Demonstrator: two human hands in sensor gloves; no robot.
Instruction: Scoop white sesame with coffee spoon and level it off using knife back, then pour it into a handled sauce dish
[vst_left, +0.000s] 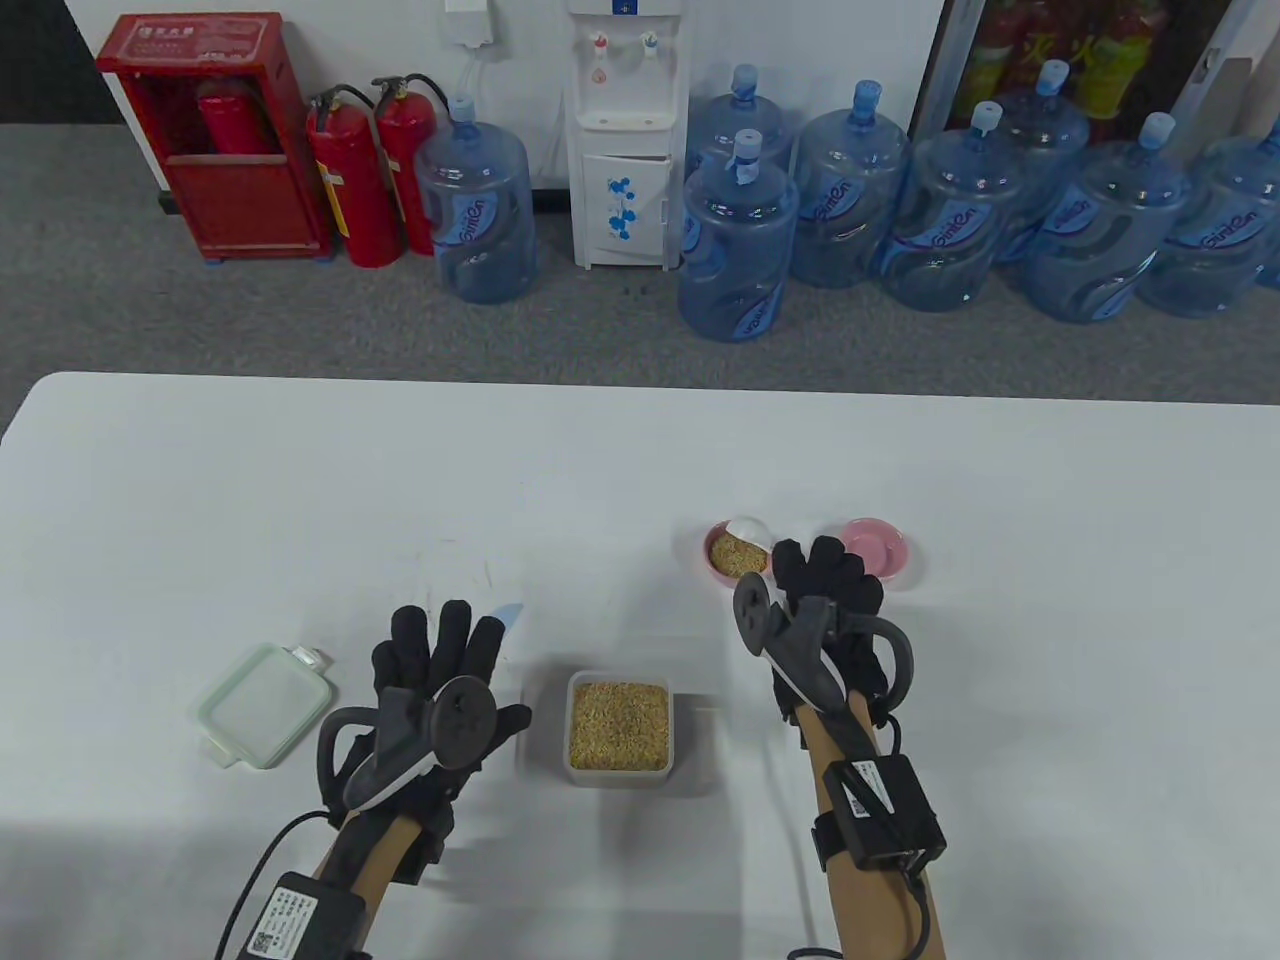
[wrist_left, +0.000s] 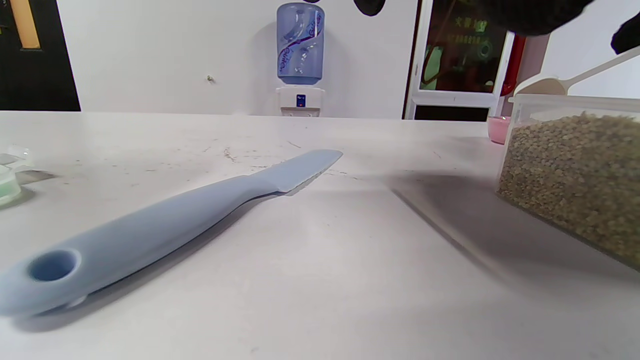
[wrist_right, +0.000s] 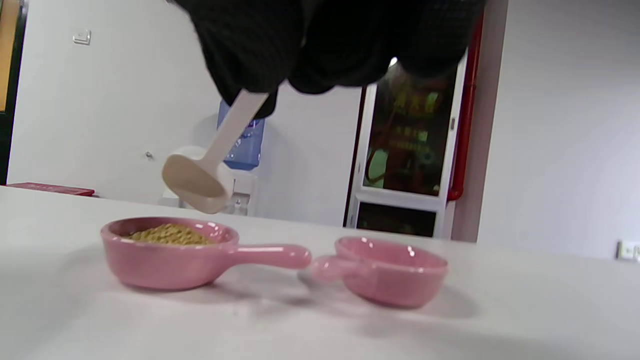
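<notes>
My right hand (vst_left: 812, 580) pinches the handle of a white coffee spoon (wrist_right: 195, 182). The spoon's bowl (vst_left: 748, 525) hangs tilted just above a pink handled sauce dish (wrist_right: 170, 250) that holds a mound of sesame (vst_left: 738, 556). A clear square container (vst_left: 619, 740) full of sesame stands between my hands. A pale blue knife (wrist_left: 165, 225) lies flat on the table, its tip (vst_left: 510, 612) showing past my left hand (vst_left: 445, 645). That hand hovers over the knife with its fingers spread and holds nothing.
A second pink handled dish (vst_left: 875, 548), empty, sits right of the filled one, their handles nearly meeting (wrist_right: 310, 260). The container's green-rimmed lid (vst_left: 263, 705) lies at the left. Water jugs and fire extinguishers stand on the floor beyond the table's far edge.
</notes>
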